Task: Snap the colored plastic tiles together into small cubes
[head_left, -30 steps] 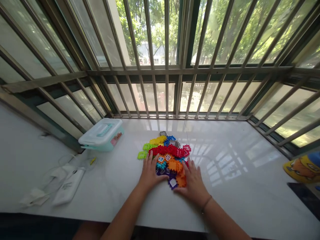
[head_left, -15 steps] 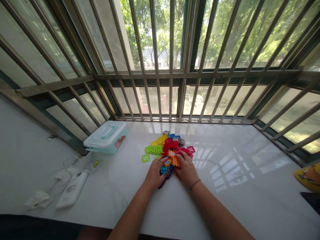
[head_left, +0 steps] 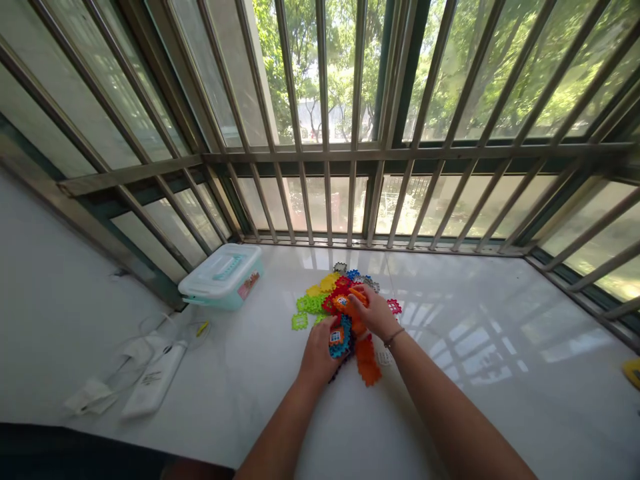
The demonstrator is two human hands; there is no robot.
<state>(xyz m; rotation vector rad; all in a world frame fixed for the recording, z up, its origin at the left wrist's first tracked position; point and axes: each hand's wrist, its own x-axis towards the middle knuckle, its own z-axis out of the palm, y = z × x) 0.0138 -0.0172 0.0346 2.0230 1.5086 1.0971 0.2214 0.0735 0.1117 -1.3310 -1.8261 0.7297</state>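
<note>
Hands: two, both the person's own, the left hand [head_left: 317,353] and the right hand [head_left: 375,313].
Left hand: narrowly curled, holding a teal-blue tile [head_left: 340,347] joined to a small orange window tile.
Right hand: narrowly closed, fingers pinching the top of a chain of orange tiles [head_left: 367,360] – the chain runs down past the hand and rests on the ledge.
Tile heap: one [head_left: 337,307], of interlocking toothed plastic tiles, too overlapped to count; seven colours show – red, orange, blue, lime green, yellow, purple, grey.
Place: the heap sits on a white marble ledge [head_left: 465,407], mid-ledge, under both hands.
Loose tiles: two, a lime-green tile [head_left: 299,321] just left of the heap and a red tile [head_left: 394,306] just right of it.
Box: one lidded plastic box [head_left: 221,277], white lid, teal base, left of the heap, near the window.
Left side: one white flat pack [head_left: 155,383], one crumpled tissue [head_left: 90,397], one small yellow clip [head_left: 202,329].
Window: steel security bars with a crossrail [head_left: 400,153].
</note>
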